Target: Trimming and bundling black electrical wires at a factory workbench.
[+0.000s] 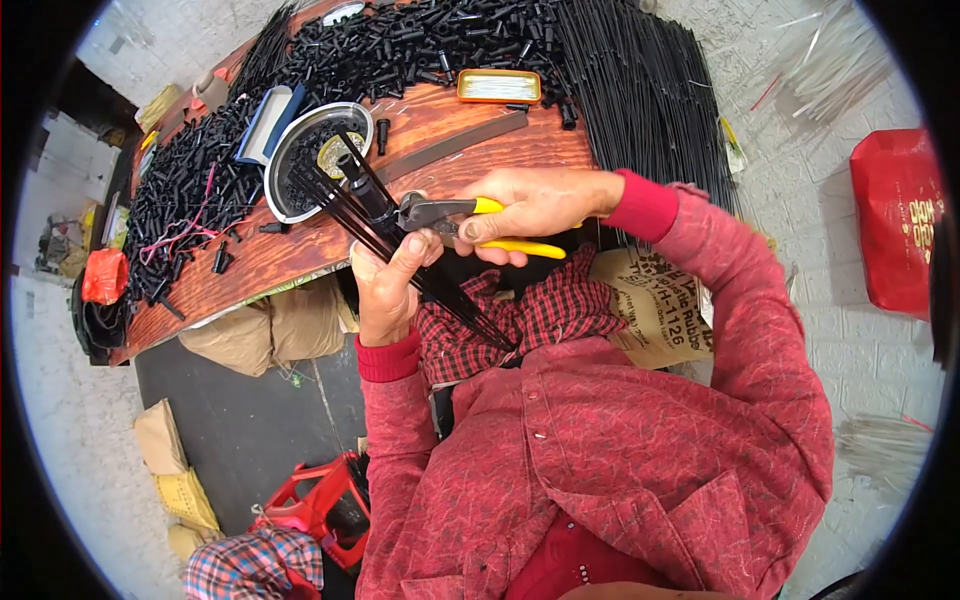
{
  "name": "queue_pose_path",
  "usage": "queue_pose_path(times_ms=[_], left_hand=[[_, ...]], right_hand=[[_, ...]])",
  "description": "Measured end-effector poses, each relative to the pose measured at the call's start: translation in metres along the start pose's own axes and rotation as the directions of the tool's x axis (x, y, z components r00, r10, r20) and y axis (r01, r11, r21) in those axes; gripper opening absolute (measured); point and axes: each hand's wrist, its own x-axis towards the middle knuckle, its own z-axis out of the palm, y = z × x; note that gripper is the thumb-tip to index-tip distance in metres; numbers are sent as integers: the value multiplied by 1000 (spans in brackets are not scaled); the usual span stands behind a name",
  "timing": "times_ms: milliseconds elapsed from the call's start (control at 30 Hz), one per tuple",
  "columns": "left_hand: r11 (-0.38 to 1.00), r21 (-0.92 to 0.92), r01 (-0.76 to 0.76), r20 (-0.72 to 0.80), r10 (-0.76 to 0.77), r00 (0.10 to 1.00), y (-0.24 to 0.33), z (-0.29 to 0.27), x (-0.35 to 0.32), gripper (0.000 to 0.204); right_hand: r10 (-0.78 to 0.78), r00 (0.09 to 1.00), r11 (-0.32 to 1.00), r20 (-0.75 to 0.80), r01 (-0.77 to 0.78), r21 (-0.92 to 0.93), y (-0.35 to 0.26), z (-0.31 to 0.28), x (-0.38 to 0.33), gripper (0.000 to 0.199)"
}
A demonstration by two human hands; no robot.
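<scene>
My left hand (385,290) is closed round a bundle of thin black rods (455,300), which slants from the table edge down toward my lap. Among the rods, just above its fingers, stands a black tubular piece (370,196). My right hand (505,205) grips pliers with yellow handles (530,247). Their dark metal jaws lie against the bundle beside the tube, close to my left thumb. What exactly the jaws pinch is too small to make out. Checked red-and-black cloth (550,318) covers my lap below the rods.
On the wooden table (430,115) lie a metal basin (275,190) of small black parts, a flat metal bar (455,145) and an orange tin (499,86). Black tubular parts (400,50) heap behind, long black rods (645,90) at right. A red bag (895,220) stands far right.
</scene>
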Motion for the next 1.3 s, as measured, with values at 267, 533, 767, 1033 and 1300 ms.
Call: queue_pose_path(times_ms=[267, 533, 767, 1033, 1300], left_hand=[[999, -8, 49, 66, -49, 997, 2, -7, -8, 54], [992, -48, 114, 172, -104, 980, -1, -23, -7, 58], [990, -101, 95, 214, -72, 974, -4, -27, -1, 47], [988, -73, 139, 235, -118, 965, -2, -31, 0, 47], [984, -76, 162, 328, -128, 936, -2, -32, 0, 47]], right_hand=[[20, 971, 837, 239, -147, 528, 1, 28, -16, 48], [-207, 922, 630, 328, -131, 765, 31, 48, 5, 40], [-404, 863, 457, 305, -98, 884, 57, 62, 30, 38], [-198, 935, 629, 294, -108, 770, 35, 49, 17, 46], [-104, 942, 700, 318, -158, 696, 22, 53, 3, 51]])
